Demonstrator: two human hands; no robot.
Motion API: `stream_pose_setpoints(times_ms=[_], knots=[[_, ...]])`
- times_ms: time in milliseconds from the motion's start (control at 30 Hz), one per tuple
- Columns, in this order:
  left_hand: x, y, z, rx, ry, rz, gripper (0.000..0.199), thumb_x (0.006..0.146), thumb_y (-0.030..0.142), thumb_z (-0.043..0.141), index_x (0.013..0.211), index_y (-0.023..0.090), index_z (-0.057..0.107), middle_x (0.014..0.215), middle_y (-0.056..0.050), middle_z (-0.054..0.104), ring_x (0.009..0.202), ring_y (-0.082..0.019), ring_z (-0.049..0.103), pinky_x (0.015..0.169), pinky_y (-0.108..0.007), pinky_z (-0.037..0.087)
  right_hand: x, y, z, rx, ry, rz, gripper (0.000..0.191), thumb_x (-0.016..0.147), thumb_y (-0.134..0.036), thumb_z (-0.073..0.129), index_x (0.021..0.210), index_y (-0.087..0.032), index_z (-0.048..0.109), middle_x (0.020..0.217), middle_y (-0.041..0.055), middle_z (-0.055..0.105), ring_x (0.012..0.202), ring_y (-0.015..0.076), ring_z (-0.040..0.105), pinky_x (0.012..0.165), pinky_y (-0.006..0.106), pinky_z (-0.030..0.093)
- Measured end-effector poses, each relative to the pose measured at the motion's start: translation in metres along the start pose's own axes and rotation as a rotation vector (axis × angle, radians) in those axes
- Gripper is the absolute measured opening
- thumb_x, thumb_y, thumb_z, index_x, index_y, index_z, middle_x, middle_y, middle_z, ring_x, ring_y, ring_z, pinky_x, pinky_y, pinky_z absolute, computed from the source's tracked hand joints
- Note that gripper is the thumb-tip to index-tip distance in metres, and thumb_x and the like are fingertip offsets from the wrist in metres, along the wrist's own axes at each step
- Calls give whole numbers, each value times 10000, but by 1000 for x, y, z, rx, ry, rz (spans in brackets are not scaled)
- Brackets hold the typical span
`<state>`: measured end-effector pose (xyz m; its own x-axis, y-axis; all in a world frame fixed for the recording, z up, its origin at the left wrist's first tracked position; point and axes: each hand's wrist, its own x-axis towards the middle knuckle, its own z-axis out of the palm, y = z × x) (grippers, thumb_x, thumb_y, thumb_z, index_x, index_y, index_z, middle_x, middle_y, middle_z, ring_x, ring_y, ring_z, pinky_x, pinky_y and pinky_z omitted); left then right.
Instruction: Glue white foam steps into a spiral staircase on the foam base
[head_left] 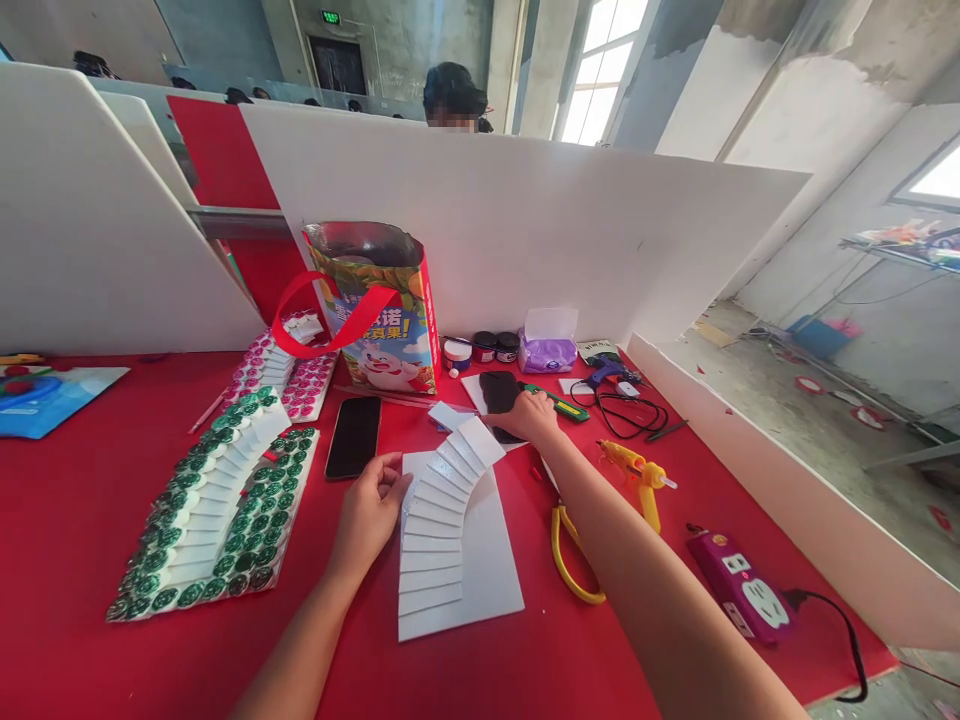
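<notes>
In the head view, my left hand (375,505) is at the left edge of a curved white staircase model (435,510), its fingers bent and closed on that edge. The model's overlapping white steps fan over a flat white board (491,550). My right hand (531,412) lies beyond the staircase's upper end, over a black rectangular object (499,390) and beside a green utility knife (568,407). Its thumb stretches left, apart from the other fingers, whose tips are partly hidden. A small white block (447,416) sits just behind the staircase.
Left stands a staircase piece edged with green discs (262,515), with a pink one (307,385) behind. A phone (352,438), gift bag (390,340), yellow-handled scissors (570,560), yellow glue gun (634,470) and purple power strip (742,585) surround my arms. White partitions (525,230) enclose the table.
</notes>
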<state>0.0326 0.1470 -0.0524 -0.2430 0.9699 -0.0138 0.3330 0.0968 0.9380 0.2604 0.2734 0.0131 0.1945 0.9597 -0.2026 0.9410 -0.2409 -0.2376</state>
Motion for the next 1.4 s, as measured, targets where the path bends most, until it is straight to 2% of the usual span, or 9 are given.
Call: stream_pose_setpoints(times_ms=[133, 367, 500, 733, 867, 1000, 1100, 1200, 1400], knots=[[1, 3, 1, 11, 5, -28, 441, 761, 534, 609, 1046, 197, 618, 739, -9, 648, 641, -214, 645, 616, -315, 469, 5, 1, -6, 28, -24, 29, 963, 617, -605, 808, 1349, -41, 536, 1352, 288, 559, 1301, 404, 515, 982, 457, 462], [4, 4, 1, 35, 27, 5, 407, 754, 541, 612, 995, 213, 628, 732, -15, 656, 677, -227, 663, 657, -327, 488, -4, 2, -6, 121, 34, 21, 780, 646, -453, 782, 1276, -63, 542, 1348, 268, 531, 1273, 394, 542, 987, 434, 464], [3, 6, 2, 67, 38, 3, 389, 756, 528, 602, 982, 213, 630, 749, -28, 674, 683, -234, 667, 641, -326, 490, -17, 8, -21, 221, 116, 13, 669, 682, -420, 732, 1226, -90, 525, 1277, 232, 545, 1176, 352, 599, 948, 406, 482], [16, 17, 16, 127, 51, 56, 217, 780, 379, 573, 928, 230, 627, 709, -10, 637, 655, -217, 648, 632, -308, 475, -86, 42, -55, 424, 243, -91, 605, 714, -544, 659, 1187, -201, 502, 1214, 122, 567, 1092, 263, 604, 894, 370, 510], [13, 29, 9, 154, 49, 96, 217, 775, 352, 593, 936, 218, 647, 791, -33, 647, 635, -205, 623, 670, -331, 497, -131, 57, -42, 708, 249, -223, 622, 622, -493, 742, 1130, -212, 522, 1111, 90, 616, 987, 257, 622, 840, 392, 526], [-25, 52, -7, 86, 101, 114, 366, 844, 503, 574, 1004, 193, 684, 976, -99, 672, 733, -225, 636, 721, -367, 516, -160, 53, -23, 839, 143, -230, 692, 636, -473, 769, 1229, -234, 504, 1160, 82, 612, 1023, 253, 629, 863, 391, 540], [-63, 74, -4, -332, -221, -87, 597, 877, 663, 535, 1236, 202, 653, 1110, -125, 705, 884, -265, 688, 737, -370, 548, -172, 35, -10, 907, 115, -253, 774, 631, -455, 792, 1306, -251, 472, 1226, 88, 587, 1122, 275, 592, 960, 425, 514], [-89, 89, 7, -746, -543, -232, 669, 896, 690, 519, 1382, 235, 584, 1261, -145, 691, 1129, -326, 655, 879, -434, 554, -184, 15, 3, 973, 117, -229, 827, 617, -464, 812, 1336, -239, 471, 1236, 102, 552, 1161, 294, 564, 993, 449, 504], [-97, 84, 6, -1100, -623, -426, 646, 951, 531, 577, 1503, 217, 454, 1366, -148, 657, 1280, -330, 595, 1063, -502, 482, -202, 15, 8, 1098, 60, -306, 678, 733, -493, 773, 1320, -262, 523, 1258, 94, 534, 1170, 272, 574, 978, 429, 515]])
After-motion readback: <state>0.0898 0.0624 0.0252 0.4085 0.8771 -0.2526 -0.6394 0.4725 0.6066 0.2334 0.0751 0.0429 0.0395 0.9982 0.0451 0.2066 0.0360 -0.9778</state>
